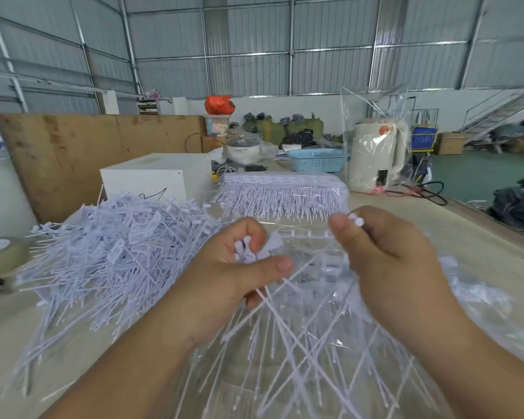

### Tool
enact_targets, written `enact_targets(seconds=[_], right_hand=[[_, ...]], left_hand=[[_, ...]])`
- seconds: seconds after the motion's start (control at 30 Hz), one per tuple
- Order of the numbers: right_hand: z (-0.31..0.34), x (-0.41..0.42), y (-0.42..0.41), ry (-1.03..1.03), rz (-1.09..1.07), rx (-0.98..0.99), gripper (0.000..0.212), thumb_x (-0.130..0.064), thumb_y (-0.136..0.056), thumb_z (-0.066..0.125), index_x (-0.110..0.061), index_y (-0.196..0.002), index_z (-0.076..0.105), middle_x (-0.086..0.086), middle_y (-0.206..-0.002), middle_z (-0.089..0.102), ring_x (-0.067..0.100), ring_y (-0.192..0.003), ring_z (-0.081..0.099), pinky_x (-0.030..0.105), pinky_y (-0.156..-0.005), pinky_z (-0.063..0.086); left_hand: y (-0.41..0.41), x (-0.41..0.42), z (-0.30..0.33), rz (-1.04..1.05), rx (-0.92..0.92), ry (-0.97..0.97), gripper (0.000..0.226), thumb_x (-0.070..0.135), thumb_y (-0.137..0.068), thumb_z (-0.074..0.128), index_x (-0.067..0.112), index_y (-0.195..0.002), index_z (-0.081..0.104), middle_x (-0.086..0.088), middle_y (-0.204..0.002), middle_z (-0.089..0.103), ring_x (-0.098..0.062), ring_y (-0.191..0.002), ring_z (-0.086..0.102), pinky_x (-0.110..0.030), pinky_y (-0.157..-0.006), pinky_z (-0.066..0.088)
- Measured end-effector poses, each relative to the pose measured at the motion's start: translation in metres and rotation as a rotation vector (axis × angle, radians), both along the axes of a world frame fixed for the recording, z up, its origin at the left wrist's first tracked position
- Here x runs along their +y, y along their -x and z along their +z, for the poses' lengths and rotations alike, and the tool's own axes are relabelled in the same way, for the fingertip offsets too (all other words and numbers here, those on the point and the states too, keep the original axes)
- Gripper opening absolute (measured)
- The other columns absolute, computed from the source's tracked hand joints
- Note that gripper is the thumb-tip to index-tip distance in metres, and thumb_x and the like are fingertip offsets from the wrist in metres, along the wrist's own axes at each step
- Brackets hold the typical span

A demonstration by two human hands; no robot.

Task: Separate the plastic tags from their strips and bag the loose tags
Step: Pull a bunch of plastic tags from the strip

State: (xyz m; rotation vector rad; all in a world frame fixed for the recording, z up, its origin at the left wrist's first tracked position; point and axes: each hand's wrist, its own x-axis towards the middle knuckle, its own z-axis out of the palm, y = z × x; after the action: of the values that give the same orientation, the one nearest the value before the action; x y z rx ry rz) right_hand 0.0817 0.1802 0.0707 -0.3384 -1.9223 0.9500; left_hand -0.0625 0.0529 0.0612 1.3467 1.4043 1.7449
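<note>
Item: white plastic tags on a strip (pixel 306 235), long thin tails fanning down towards me, held in the air between both hands over the table (pixel 481 237).
Left hand (pixel 239 267): I see fingers curled and thumb pressed across a small bunch of tag heads.
Right hand (pixel 384 252): fingers curled, pinching the strip's end, white nubs showing above the knuckles.
Beneath: clear plastic bag (pixel 315 373), some tags lying in or on it; I cannot tell which.
Left: large heap of loose white tags (pixel 109 255).
Beyond: wrapped bundle of unseparated strips (pixel 282 192); roll of tape (pixel 0 252).
Risk, in my judgement: crossed tails may snag while pulling, flicking tags off the bag, or snapping a tail.
</note>
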Motion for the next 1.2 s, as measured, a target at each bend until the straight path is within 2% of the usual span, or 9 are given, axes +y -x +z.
enact_targets(seconds=[0.07, 0.17, 0.33, 0.47, 0.53, 0.6, 0.73, 0.9, 1.2], right_hand=[[0.003, 0.007, -0.005, 0.015, 0.103, -0.014, 0.044, -0.052, -0.081, 0.053, -0.01, -0.07, 0.052, -0.008, -0.051, 0.035, 0.006, -0.046, 0.031, 0.016, -0.043, 0.028], [-0.005, 0.001, -0.004, 0.046, 0.365, -0.194, 0.018, -0.054, -0.084, 0.061, -0.039, -0.094, 0.059, -0.008, -0.058, 0.041, 0.008, -0.05, 0.038, 0.019, -0.048, 0.032], [-0.017, -0.004, 0.006, 0.071, 0.503, -0.28, 0.039, -0.053, -0.078, 0.06, -0.05, -0.115, 0.047, 0.014, -0.074, 0.054, 0.036, -0.071, 0.057, 0.055, -0.07, 0.045], [-0.021, -0.001, 0.007, 0.04, 0.552, -0.345, 0.052, -0.048, -0.08, 0.062, -0.045, -0.128, 0.041, -0.003, -0.103, 0.07, 0.014, -0.097, 0.068, 0.045, -0.093, 0.05], [-0.021, -0.001, 0.007, 0.011, 0.536, -0.376, 0.056, -0.055, -0.074, 0.063, -0.055, -0.124, 0.039, -0.009, -0.091, 0.069, 0.005, -0.086, 0.068, 0.035, -0.087, 0.052], [-0.022, -0.002, 0.008, 0.012, 0.524, -0.368, 0.058, -0.057, -0.069, 0.066, -0.056, -0.121, 0.04, -0.001, -0.084, 0.067, 0.012, -0.081, 0.067, 0.042, -0.085, 0.053], [-0.014, -0.003, 0.002, -0.014, 0.552, -0.4, 0.032, -0.056, -0.079, 0.063, -0.034, -0.102, 0.061, 0.011, -0.086, 0.064, 0.03, -0.084, 0.062, 0.054, -0.082, 0.047], [-0.007, 0.008, -0.006, -0.029, 0.528, -0.517, 0.014, -0.038, -0.09, 0.062, -0.026, -0.084, 0.064, 0.003, -0.082, 0.06, 0.022, -0.076, 0.055, 0.025, -0.07, 0.039], [-0.009, -0.006, 0.002, -0.091, 0.25, -0.17, 0.02, -0.027, -0.095, 0.057, -0.023, -0.076, 0.055, -0.012, -0.05, 0.041, 0.001, -0.043, 0.034, 0.016, -0.041, 0.028]], left_hand=[[0.0, -0.002, 0.001, -0.055, 0.071, 0.052, 0.03, 0.029, -0.062, 0.08, 0.028, -0.063, 0.05, 0.012, -0.058, 0.048, -0.004, -0.047, 0.044, -0.018, -0.043, 0.038], [-0.004, -0.003, 0.0, -0.144, 0.153, 0.101, 0.025, 0.029, -0.066, 0.078, 0.027, -0.068, 0.054, 0.009, -0.061, 0.046, -0.006, -0.051, 0.042, -0.02, -0.045, 0.038], [-0.007, -0.003, 0.001, -0.241, 0.134, 0.091, 0.016, 0.024, -0.071, 0.074, 0.026, -0.076, 0.059, 0.007, -0.065, 0.052, -0.005, -0.054, 0.044, -0.019, -0.047, 0.038], [-0.005, -0.004, 0.001, -0.297, 0.167, 0.162, 0.026, 0.022, -0.071, 0.074, 0.026, -0.096, 0.065, -0.007, -0.092, 0.06, -0.018, -0.07, 0.051, -0.031, -0.063, 0.042], [-0.005, -0.005, 0.003, -0.321, 0.188, 0.199, 0.024, 0.019, -0.072, 0.075, 0.024, -0.094, 0.068, -0.009, -0.091, 0.061, -0.022, -0.076, 0.051, -0.036, -0.069, 0.039], [-0.004, -0.006, 0.005, -0.379, 0.171, 0.211, 0.025, 0.004, -0.074, 0.073, 0.021, -0.092, 0.069, -0.001, -0.091, 0.067, -0.014, -0.081, 0.06, -0.028, -0.075, 0.047], [-0.002, -0.012, 0.012, -0.416, 0.154, 0.235, 0.041, -0.018, -0.074, 0.066, 0.021, -0.083, 0.066, 0.014, -0.08, 0.068, 0.0, -0.075, 0.064, -0.012, -0.066, 0.049], [0.005, -0.013, 0.012, -0.206, 0.195, 0.202, 0.033, -0.003, -0.068, 0.076, 0.027, -0.07, 0.063, 0.011, -0.07, 0.06, -0.003, -0.065, 0.055, -0.014, -0.061, 0.044], [-0.011, -0.003, 0.009, 0.069, 0.094, -0.023, 0.035, 0.014, -0.058, 0.087, 0.026, -0.061, 0.054, 0.006, -0.058, 0.048, -0.007, -0.048, 0.041, -0.014, -0.044, 0.032]])
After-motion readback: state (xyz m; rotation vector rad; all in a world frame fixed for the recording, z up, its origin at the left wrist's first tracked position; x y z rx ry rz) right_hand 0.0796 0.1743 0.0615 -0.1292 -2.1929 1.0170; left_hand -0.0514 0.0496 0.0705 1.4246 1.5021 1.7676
